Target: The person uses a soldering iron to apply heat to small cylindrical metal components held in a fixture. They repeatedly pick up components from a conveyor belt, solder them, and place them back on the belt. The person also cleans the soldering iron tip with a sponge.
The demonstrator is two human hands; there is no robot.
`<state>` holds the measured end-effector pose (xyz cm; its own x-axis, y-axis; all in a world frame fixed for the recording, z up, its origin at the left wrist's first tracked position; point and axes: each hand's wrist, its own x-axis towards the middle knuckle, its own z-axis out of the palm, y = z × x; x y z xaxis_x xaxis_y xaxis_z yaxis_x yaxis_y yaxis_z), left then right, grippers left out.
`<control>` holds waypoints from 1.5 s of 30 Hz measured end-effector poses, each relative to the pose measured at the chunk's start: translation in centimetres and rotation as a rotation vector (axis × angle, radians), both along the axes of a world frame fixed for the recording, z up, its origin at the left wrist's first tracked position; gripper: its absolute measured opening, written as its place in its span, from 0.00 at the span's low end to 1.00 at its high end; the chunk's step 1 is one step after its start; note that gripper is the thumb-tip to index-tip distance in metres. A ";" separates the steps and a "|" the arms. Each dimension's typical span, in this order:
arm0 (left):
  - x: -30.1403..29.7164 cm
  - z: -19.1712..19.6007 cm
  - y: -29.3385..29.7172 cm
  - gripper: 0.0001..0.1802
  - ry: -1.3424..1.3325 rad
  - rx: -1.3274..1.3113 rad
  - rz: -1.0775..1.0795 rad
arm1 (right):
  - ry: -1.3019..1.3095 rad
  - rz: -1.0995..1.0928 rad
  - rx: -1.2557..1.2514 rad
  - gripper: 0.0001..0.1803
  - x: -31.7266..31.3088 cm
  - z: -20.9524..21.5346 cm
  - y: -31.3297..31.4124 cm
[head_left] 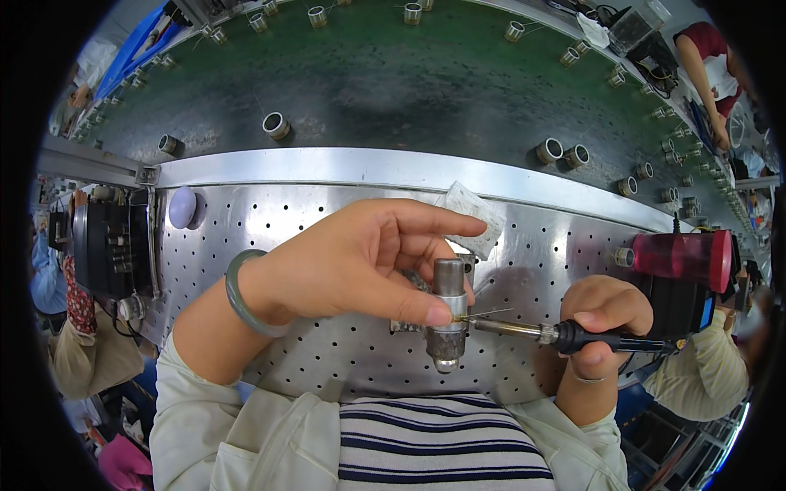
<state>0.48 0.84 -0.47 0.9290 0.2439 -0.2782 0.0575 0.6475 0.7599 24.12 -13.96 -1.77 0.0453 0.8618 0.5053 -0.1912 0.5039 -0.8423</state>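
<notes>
My left hand is closed on an upright metal cylinder, the thumb pressing its front and other fingers partly hidden behind it. The cylinder has a dark top, a shiny middle band and a rounded bright lower end. Thin wires stick out from its side towards the right. In my right hand I grip a soldering iron by its black handle. The iron points left, and its tip meets the band near my left thumb, by the wires. A metal holder behind the cylinder is mostly covered by my fingers.
The perforated metal worktop lies under my hands. Past its metal rail, a green conveyor belt carries several small metal rings. A crumpled pad, a lilac egg-shaped object and a pink transparent container stand around. Other people sit at both sides.
</notes>
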 end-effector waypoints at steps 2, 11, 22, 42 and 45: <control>-0.1 -0.1 0.0 0.41 -0.003 0.002 0.000 | 0.000 -0.004 -0.002 0.15 0.0 -0.1 -0.1; -0.1 0.1 -0.1 0.42 0.012 0.000 -0.007 | -0.070 -0.039 -0.012 0.14 -0.3 0.2 0.1; -0.5 -0.9 1.1 0.42 -0.106 -0.030 0.037 | 0.148 -0.310 -0.103 0.18 -0.8 0.7 0.3; -16.5 -1.8 22.8 0.30 1.257 2.035 0.797 | 0.170 -0.448 -0.237 0.16 -0.3 1.3 -1.2; -11.4 0.7 18.3 0.25 0.885 2.082 0.854 | 0.168 -0.350 -0.331 0.11 0.3 1.2 -0.6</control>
<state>-10.90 19.18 0.24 0.3707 0.6994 0.6111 0.8252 -0.5499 0.1288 24.38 -14.58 -0.53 0.4172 0.8930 0.1685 -0.2050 0.2731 -0.9399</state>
